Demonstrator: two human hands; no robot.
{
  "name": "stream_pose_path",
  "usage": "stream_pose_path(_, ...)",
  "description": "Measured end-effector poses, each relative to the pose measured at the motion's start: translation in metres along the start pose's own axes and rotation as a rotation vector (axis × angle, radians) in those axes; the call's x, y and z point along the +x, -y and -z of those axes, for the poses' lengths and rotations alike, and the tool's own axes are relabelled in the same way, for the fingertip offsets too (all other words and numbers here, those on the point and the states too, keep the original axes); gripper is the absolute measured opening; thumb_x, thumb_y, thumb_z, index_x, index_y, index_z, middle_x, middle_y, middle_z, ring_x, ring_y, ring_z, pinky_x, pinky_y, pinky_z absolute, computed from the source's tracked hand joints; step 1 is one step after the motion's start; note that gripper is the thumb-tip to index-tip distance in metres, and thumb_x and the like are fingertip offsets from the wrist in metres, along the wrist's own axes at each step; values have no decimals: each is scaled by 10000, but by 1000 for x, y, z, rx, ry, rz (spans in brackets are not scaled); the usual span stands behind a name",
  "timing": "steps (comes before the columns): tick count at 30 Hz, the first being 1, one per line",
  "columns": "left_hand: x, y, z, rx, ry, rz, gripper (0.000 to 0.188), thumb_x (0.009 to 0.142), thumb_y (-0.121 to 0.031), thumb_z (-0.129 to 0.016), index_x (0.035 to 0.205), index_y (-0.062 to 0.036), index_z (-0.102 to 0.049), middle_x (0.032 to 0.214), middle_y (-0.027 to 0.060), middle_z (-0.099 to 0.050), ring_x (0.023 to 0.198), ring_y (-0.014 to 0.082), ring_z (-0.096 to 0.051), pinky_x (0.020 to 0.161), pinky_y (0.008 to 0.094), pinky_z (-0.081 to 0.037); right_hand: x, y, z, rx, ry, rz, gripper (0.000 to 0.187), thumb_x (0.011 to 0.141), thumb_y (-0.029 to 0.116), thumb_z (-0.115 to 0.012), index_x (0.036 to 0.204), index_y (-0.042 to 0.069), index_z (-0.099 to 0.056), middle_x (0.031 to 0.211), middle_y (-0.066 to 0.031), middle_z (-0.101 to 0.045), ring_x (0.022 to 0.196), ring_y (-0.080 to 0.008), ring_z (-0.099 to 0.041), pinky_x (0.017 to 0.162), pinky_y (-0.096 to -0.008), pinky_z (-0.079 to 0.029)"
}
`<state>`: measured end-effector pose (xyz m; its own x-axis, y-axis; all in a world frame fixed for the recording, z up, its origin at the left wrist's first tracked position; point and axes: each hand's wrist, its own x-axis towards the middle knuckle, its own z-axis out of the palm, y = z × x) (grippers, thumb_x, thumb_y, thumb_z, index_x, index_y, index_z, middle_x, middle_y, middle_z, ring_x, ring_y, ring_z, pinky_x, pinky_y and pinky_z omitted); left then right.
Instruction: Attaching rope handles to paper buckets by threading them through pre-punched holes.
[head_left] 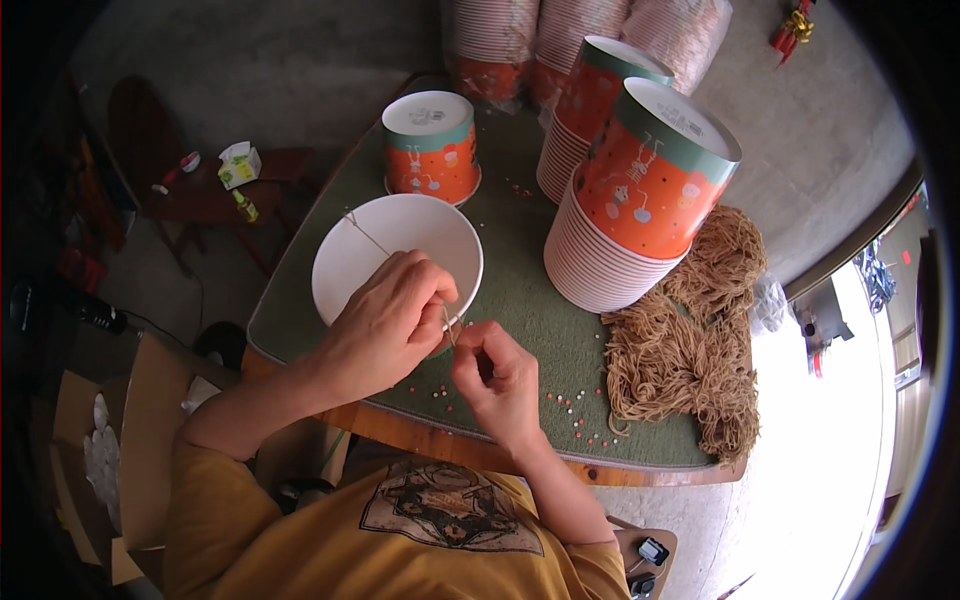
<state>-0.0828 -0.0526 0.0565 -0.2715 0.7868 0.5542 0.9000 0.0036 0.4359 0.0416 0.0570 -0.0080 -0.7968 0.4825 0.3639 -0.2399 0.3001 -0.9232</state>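
A white-lined paper bucket (348, 258) stands mouth up near the front of the table. A thin tan cord (368, 236) runs from its far left rim across the mouth toward my left hand (395, 310). That hand lies over the bucket's near right rim, its fingers closed on the cord. Just outside the rim my right hand (498, 382) pinches the same cord between thumb and fingertips. Between the two hands the cord looks looped, but its exact shape is partly hidden by my fingers.
Upside-down orange and green buckets stand at the back: a short pile (432, 150), a tall stack (640, 190) and another behind it. Bundles of tan cord (680, 360) lie at the right. Small white and orange beads (578, 408) are scattered near the front edge. A cardboard box (150, 440) sits lower left.
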Motion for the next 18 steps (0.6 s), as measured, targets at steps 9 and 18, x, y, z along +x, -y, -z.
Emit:
stream_pose_path(9,-3,1,-4,22,-55,-88,293,725,131,-582,923,-35,-444,854,111,-486,805,303,-537,696,414,-452,-7,6,-9,77,-27,-33,81,834,-33,-567,814,31,-523,707,40,-506,618,-22,-438,554,-185,-375)
stream_pose_path(18,-6,6,-2,-93,-27,-9,290,718,129,-583,919,-36,-455,834,98,-499,771,282,-554,659,393,-459,-11,-5,-6,440,8,-196,42,894,14,-538,859,37,-542,773,35,-524,679,-36,-473,612,-189,-383)
